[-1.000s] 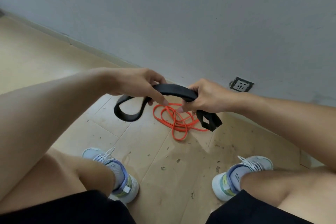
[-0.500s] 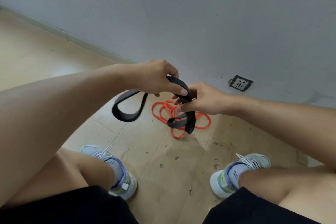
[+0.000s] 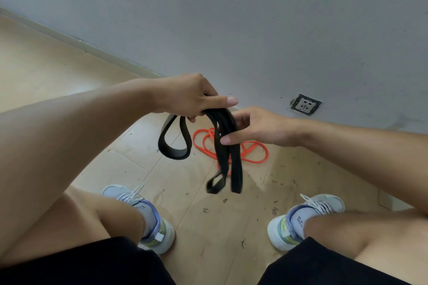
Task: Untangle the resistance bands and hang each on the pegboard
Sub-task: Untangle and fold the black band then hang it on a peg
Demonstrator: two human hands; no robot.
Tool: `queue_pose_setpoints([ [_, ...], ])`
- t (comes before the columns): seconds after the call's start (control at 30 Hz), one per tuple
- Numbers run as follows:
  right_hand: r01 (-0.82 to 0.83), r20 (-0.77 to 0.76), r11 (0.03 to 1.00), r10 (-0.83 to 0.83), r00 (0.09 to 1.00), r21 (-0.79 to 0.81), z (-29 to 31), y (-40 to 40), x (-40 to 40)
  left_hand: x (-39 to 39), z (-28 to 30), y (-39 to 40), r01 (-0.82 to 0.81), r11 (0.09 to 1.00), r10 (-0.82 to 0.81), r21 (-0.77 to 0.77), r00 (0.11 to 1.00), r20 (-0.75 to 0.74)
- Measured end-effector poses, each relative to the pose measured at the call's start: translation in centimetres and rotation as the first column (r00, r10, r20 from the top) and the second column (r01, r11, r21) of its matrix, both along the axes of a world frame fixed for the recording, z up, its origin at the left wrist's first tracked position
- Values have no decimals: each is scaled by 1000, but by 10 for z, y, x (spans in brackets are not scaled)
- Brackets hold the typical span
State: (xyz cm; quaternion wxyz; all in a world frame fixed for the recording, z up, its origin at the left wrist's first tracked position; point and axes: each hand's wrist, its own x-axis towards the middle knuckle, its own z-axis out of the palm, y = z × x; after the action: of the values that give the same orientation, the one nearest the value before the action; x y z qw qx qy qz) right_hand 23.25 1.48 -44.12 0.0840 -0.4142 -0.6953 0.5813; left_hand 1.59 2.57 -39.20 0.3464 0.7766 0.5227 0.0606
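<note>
Since half a second ago our right hand point(image 3: 257, 128) has let go of the black band point(image 3: 228, 146), and the loops now hang long, straight down toward the floor point(image 3: 208, 215). Our left hand point(image 3: 190, 97) grips the band at its top fold, above the orange band point(image 3: 231, 148). Our right hand is loose beside the hanging loops; the fingers point(image 3: 228, 140) seem to touch them only. The orange band lies on the floor under the black one, near the wall point(image 3: 254, 30). We judge our right hand is nearer to the hanging loops. No pegboard is visible.
</note>
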Motion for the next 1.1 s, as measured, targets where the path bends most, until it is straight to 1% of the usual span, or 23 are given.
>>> queue_pose_setpoints([
  [0.13,62,-64,998,-61,996,13,1,2,3,0,3,-6,-20,992,26,-125,999,45],
  [0.3,62,-58,997,-60,997,40,3,3,2,-2,0,-8,-24,979,49,-201,992,118],
  [0.5,52,-10,998,-52,999,23,4,2,-1,1,2,-8,-84,963,149,-255,957,248],
  [0.63,22,10,1000,-22,1000,-10,0,3,-2,4,3,-9,-127,964,189,-233,944,272],
  [0.73,19,41,1000,-20,999,11,-2,4,-1,4,4,-7,-181,960,237,-212,930,280],
  [0.83,-10,140,993,-7,990,119,-14,7,5,1,8,-1,-260,948,309,-182,885,349],
  [0.9,-36,262,987,-6,965,157,-30,12,14,-2,10,3,-334,929,370,-158,837,403],
  [0.97,-42,416,980,-45,908,196,-43,15,21,-6,10,4,-384,915,401,-125,824,402],
  [1.03,-28,504,986,-61,862,167,-52,17,26,-8,7,3,-410,908,413,-88,836,361],
  [1.1,-42,541,997,-3,841,71,-57,15,27,-10,3,2,-420,906,415,-55,854,315],
])
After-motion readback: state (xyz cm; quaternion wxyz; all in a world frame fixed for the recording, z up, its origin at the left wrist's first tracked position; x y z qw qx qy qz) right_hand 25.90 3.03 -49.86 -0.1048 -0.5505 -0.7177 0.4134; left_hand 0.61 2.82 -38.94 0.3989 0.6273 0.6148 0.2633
